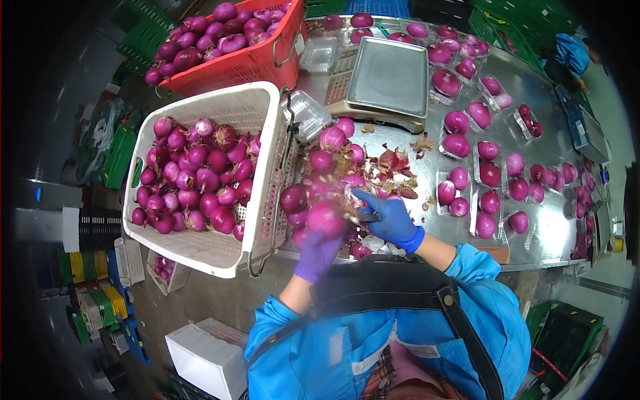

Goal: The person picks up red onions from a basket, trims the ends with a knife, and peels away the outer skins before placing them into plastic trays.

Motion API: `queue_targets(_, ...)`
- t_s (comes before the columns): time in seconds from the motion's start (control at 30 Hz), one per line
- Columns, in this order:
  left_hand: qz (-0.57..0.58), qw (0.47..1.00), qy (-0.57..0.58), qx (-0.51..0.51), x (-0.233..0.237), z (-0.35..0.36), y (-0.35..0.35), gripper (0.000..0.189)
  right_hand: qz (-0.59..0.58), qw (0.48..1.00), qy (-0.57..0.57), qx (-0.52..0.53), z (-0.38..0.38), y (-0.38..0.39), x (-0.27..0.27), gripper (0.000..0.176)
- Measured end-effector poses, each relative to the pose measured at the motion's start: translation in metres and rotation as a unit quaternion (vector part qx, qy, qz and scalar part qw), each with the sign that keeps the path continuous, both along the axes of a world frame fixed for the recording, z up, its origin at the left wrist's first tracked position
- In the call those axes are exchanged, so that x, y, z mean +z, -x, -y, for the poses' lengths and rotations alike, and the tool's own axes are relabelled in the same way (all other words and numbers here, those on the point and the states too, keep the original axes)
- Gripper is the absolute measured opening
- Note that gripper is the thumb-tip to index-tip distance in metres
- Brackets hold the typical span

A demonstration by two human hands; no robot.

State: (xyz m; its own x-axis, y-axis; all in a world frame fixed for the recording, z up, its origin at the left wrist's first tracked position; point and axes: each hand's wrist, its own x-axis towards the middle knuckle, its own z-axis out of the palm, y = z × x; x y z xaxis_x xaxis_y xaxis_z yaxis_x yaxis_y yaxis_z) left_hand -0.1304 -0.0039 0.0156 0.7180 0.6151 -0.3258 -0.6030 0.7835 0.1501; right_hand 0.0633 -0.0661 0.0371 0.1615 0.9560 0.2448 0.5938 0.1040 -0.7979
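Note:
My left hand (318, 256), in a purple-blue glove, is closed around a large red onion (326, 219) near the table's front edge. My right hand (395, 225), in a blue glove, grips a small dark-bladed knife (369, 217) right beside the root end of that onion. Its handle is hidden in my fingers. Around and beyond both hands lie several loose red onions (321, 162) among dry skins (395, 162) and root trimmings.
A white basket (262, 100) of onions stands tilted at left, with a red crate (288, 48) of onions behind. A scale (388, 75) sits mid-table. Clear trays of onions (489, 175) cover the table's right side. Another person's blue sleeve (572, 53) shows far right.

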Motion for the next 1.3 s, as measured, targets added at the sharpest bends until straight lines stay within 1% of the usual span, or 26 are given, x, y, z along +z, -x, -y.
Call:
queue_targets(0.07,-0.086,0.991,-0.101,-0.008,0.008,0.007,-0.002,0.074,0.033,0.999,0.014,-0.001,-0.003,0.007,0.002,0.062)
queue_targets(0.13,-0.09,0.988,-0.119,-0.026,0.008,0.01,-0.001,0.07,0.043,0.998,0.033,-0.01,-0.006,0.01,0.007,0.064)
queue_targets(0.2,-0.139,0.976,-0.168,-0.011,0.01,0.015,-0.004,0.069,0.053,0.998,0.029,-0.015,-0.009,0.007,0.002,0.058)
queue_targets(0.27,-0.14,0.973,-0.182,-0.001,0.013,0.015,-0.002,0.069,0.105,0.982,0.156,-0.034,-0.011,-0.002,-0.007,0.047)
queue_targets(0.33,-0.138,0.969,-0.206,0.011,0.019,0.008,0.001,0.069,0.139,0.953,0.269,-0.025,-0.002,-0.031,-0.061,0.037)
queue_targets(0.4,-0.144,0.98,-0.139,0.011,0.023,0.003,0.005,0.068,0.099,0.95,0.291,-0.053,0.005,-0.032,-0.031,0.035)
queue_targets(0.47,-0.119,0.987,-0.108,-0.011,0.007,0.001,0.002,0.065,-0.044,0.974,0.217,0.038,0.018,-0.037,-0.021,0.04)
queue_targets(0.5,-0.099,0.993,-0.052,-0.022,0.0,0.003,-0.002,0.063,-0.136,0.971,0.193,0.03,0.018,-0.03,-0.003,0.05)
queue_targets(0.53,-0.08,0.996,0.004,-0.042,-0.004,0.006,-0.009,0.062,-0.217,0.949,0.224,0.049,0.015,-0.027,0.01,0.064)
queue_targets(0.6,-0.118,0.982,-0.062,-0.131,0.009,0.013,-0.029,0.061,-0.145,0.982,0.077,0.095,0.019,-0.023,0.01,0.093)
queue_targets(0.63,-0.104,0.977,-0.08,-0.166,0.024,0.018,-0.043,0.064,-0.117,0.985,0.098,0.076,0.024,-0.022,0.018,0.101)
queue_targets(0.67,-0.09,0.971,-0.096,-0.199,0.034,0.022,-0.056,0.067,-0.101,0.976,0.182,0.064,0.029,-0.026,0.027,0.105)
queue_targets(0.73,-0.053,0.95,-0.111,-0.286,0.035,0.024,-0.074,0.07,-0.177,0.98,0.093,0.0,0.046,-0.041,-0.007,0.107)
queue_targets(0.8,-0.021,0.93,-0.129,-0.344,0.033,0.028,-0.088,0.072,-0.172,0.974,0.118,-0.082,0.079,-0.068,0.012,0.1)
queue_targets(0.83,-0.064,0.91,-0.199,-0.357,0.029,0.03,-0.093,0.072,-0.218,0.959,0.115,-0.138,0.095,-0.085,0.003,0.089)
queue_targets(0.87,-0.107,0.886,-0.27,-0.362,0.027,0.03,-0.098,0.072,-0.186,0.952,-0.016,-0.242,0.117,-0.099,-0.003,0.084)
queue_targets(0.9,-0.122,0.884,-0.268,-0.363,0.024,0.03,-0.101,0.066,-0.166,0.938,0.081,-0.294,0.142,-0.128,-0.02,0.109)
queue_targets(0.93,-0.12,0.881,-0.271,-0.369,0.021,0.03,-0.104,0.066,-0.233,0.893,0.018,-0.385,0.166,-0.141,-0.011,0.106)
queue_targets(0.97,-0.139,0.876,-0.26,-0.382,0.018,0.028,-0.105,0.063,-0.213,0.863,0.085,-0.45,0.198,-0.169,-0.028,0.105)
queue_targets(1.03,-0.145,0.879,-0.222,-0.397,0.016,0.03,-0.108,0.058,-0.135,0.775,-0.057,-0.615,0.252,-0.209,-0.081,0.108)
queue_targets(1.07,-0.144,0.878,-0.223,-0.399,0.015,0.033,-0.11,0.058,-0.166,0.732,0.0,-0.661,0.274,-0.221,-0.081,0.109)
queue_targets(1.1,-0.142,0.878,-0.224,-0.398,0.013,0.036,-0.112,0.057,-0.197,0.683,0.057,-0.702,0.292,-0.23,-0.081,0.11)
queue_targets(1.13,-0.14,0.879,-0.224,-0.397,0.011,0.039,-0.113,0.057,-0.196,0.681,0.057,-0.703,0.304,-0.236,-0.087,0.11)
queue_targets(1.2,-0.134,0.878,-0.226,-0.401,0.007,0.043,-0.116,0.058,-0.118,0.629,0.135,-0.756,0.323,-0.25,-0.117,0.11)
queue_targets(1.23,-0.132,0.87,-0.245,-0.407,0.005,0.043,-0.118,0.059,-0.113,0.645,0.1,-0.75,0.341,-0.262,-0.159,0.102)
queue_targets(1.3,-0.144,0.859,-0.263,-0.414,0.01,0.047,-0.122,0.06,-0.103,0.629,0.111,-0.763,0.349,-0.258,-0.154,0.097)
